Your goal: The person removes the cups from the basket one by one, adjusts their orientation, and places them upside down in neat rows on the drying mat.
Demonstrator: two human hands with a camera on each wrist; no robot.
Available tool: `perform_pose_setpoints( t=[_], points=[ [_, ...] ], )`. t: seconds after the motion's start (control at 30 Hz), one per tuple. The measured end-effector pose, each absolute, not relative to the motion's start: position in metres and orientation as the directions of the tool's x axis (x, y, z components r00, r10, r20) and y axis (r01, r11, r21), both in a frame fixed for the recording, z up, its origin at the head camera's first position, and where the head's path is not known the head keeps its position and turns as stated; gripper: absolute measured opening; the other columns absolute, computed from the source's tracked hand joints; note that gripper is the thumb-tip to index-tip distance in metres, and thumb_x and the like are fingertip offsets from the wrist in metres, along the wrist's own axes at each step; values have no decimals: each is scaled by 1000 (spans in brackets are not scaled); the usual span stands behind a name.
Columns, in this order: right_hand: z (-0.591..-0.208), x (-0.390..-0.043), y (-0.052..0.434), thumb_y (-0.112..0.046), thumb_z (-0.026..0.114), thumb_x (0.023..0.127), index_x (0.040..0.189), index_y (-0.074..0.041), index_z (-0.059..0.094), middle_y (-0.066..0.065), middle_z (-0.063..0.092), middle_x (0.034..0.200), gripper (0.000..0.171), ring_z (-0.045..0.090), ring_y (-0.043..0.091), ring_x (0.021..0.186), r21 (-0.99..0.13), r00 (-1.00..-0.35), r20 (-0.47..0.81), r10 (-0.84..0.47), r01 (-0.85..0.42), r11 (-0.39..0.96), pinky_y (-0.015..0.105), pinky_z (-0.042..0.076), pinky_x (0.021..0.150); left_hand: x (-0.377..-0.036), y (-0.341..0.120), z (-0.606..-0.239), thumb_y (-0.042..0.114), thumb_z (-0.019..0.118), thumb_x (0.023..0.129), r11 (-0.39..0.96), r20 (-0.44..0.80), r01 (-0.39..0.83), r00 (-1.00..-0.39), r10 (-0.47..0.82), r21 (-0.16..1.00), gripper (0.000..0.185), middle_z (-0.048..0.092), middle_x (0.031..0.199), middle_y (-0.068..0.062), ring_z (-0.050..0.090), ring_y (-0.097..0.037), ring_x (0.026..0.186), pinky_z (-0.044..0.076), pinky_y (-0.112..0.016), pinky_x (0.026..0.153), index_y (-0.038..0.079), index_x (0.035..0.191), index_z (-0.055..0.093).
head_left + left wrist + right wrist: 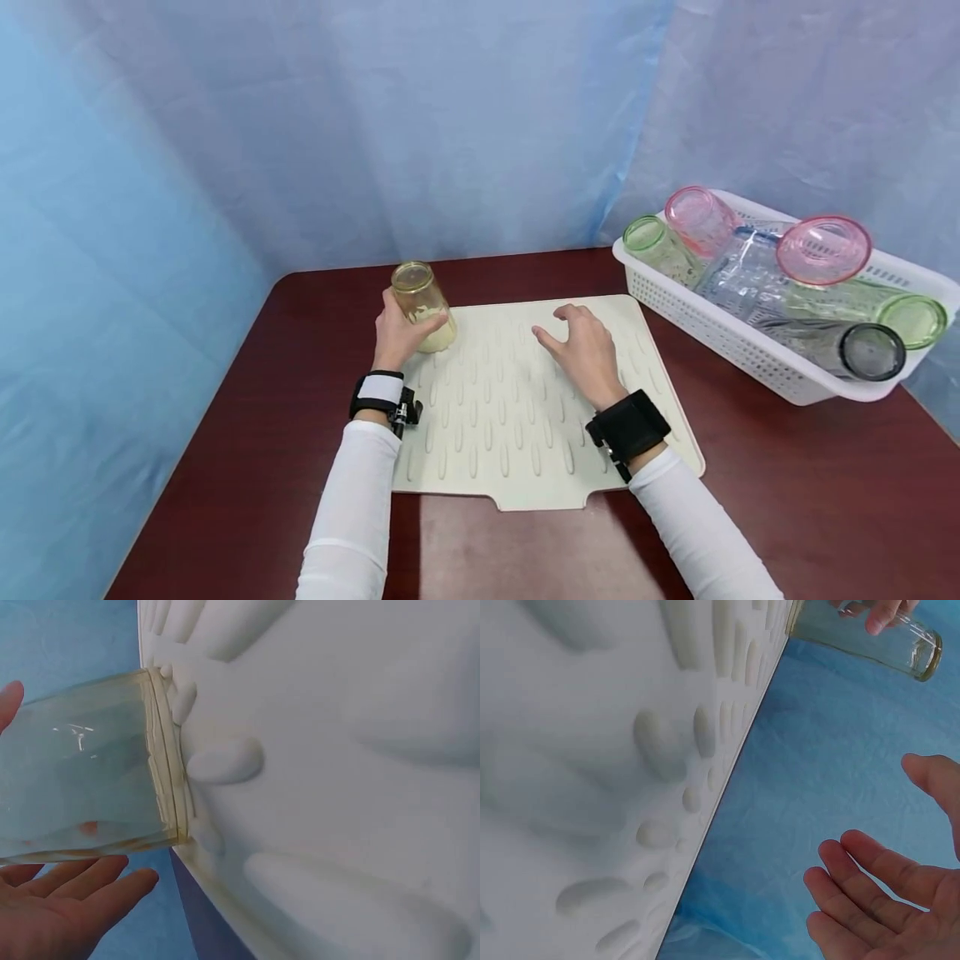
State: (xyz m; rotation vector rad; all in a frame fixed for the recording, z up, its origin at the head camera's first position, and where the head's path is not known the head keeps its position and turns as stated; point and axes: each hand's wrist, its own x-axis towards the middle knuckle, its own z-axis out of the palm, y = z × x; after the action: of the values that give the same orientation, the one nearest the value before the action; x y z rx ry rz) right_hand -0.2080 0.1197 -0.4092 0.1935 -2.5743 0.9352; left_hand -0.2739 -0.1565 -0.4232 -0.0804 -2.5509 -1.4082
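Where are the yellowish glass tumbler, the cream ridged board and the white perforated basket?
Yellowish glass tumbler (421,301): head view, on its side wall.
Cream ridged board (517,408): head view, on its ridged top surface.
White perforated basket (712,332): head view, on its long near wall.

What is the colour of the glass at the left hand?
The glass is transparent and yellowish; the head view shows it best.

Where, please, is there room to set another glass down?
The mat is bare between the left hand and right hand, toward its near edge. The table is free left of the left sleeve and between the mat's right edge and the basket. Crowded: the mat's far-left corner, where the yellow glass is, and the basket, full of glasses.
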Motion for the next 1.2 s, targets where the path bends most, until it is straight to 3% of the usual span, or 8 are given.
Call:
perform_pose_setpoints(
  t=[0.1,0.2,0.47,0.77,1.0,1.2],
  points=[
    [-411,-207,125,-30,72,88,112,6,64,22,63,106,43,61,34,87,-586,-913,407,15,-249,771,45,49,68,-273,-161,-422,30,82,78,556,232,170,-972,-42,814,97,46,136,-19,46,-34,124,42,-50,95,10,149,19],
    [-413,-206,131,-30,72,88,112,6,64,22,63,106,44,61,35,88,-584,-913,406,25,-238,776,46,50,69,-271,-167,-415,30,82,78,584,265,203,-964,-21,786,100,40,141,-21,41,-34,130,39,-51,98,9,151,16],
    [-402,-205,151,-26,73,87,113,5,63,22,62,106,42,59,36,90,-554,-899,434,56,-217,804,47,49,68,-265,-169,-369,28,81,80,663,439,346,-898,30,663,93,34,145,-25,33,-37,135,31,-51,105,-1,147,24],
    [-369,-207,181,-16,72,85,114,5,62,24,61,107,38,57,40,96,-469,-870,487,78,-186,863,52,46,74,-260,-138,-336,28,81,80,665,554,501,-818,154,554,88,37,144,-24,40,-36,128,31,-51,104,-4,145,32],
    [-339,-209,204,-10,75,79,107,8,62,26,59,97,36,55,45,87,-279,-784,621,-7,-229,933,57,44,67,-257,-97,-338,33,78,82,677,510,565,-801,313,471,85,39,143,-22,42,-33,128,40,-45,100,-4,144,34],
    [-315,-210,224,-8,76,76,102,8,58,29,57,100,35,52,48,96,-163,-782,623,-30,-167,972,59,40,80,-250,-59,-352,36,77,83,692,430,606,-786,444,393,79,47,138,-17,49,-28,123,45,-41,95,1,143,38]
  ],
)
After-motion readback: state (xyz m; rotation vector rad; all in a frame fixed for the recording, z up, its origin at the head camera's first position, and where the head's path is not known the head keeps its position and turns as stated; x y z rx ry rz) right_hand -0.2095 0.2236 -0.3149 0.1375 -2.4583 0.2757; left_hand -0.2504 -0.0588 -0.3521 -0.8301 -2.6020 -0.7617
